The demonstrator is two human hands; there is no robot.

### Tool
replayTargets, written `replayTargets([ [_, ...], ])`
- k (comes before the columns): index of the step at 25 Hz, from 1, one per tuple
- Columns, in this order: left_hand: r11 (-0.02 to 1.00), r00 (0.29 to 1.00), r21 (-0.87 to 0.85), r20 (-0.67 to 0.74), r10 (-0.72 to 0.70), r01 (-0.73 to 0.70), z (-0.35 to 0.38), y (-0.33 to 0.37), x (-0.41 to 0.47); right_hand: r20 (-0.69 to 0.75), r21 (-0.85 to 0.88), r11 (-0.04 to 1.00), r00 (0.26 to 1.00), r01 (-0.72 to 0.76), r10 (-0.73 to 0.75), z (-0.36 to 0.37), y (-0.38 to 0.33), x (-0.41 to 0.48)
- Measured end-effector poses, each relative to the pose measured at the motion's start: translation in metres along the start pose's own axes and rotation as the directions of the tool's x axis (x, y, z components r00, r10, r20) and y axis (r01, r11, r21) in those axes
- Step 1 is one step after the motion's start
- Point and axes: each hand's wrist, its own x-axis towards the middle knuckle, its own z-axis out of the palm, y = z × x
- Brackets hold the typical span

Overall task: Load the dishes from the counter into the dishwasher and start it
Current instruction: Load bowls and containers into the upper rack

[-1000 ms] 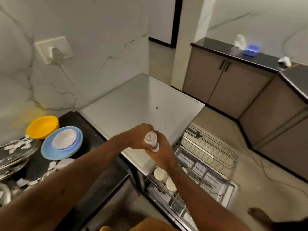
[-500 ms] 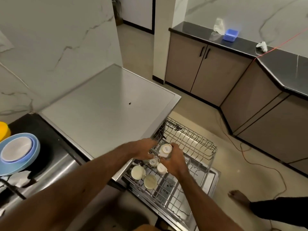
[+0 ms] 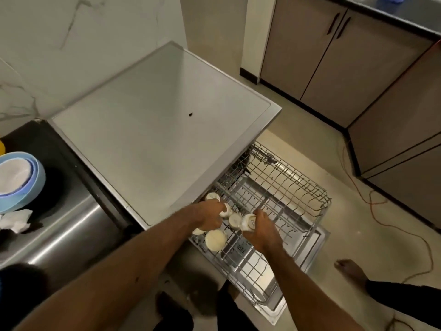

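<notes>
White and glossy, the small cup lies tilted in the right hand, whose fingers curl round it just above the wire rack of the dishwasher. The left hand is just beside it, with fingers curled on a second cup in the rack. More cups crowd the rack near both hands. On the dark desk at the left sits a blue bowl. An orange cable runs over the floor.
</notes>
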Motion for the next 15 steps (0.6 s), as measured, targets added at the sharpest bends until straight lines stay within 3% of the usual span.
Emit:
replayTargets([
  [11, 0.995, 0.996, -0.060, 0.016, -0.084, 0.085, 0.045, -0.006, 0.026, 0.014, -0.192, 0.975, 0.993, -0.109, 0.114, 0.039, 0.023, 0.029],
  [15, 0.989, 0.994, -0.097, 0.000, -0.113, 0.112, 0.050, -0.003, 0.031, 0.041, -0.185, 0.975, 0.991, -0.121, 0.131, 0.052, 0.031, 0.038],
])
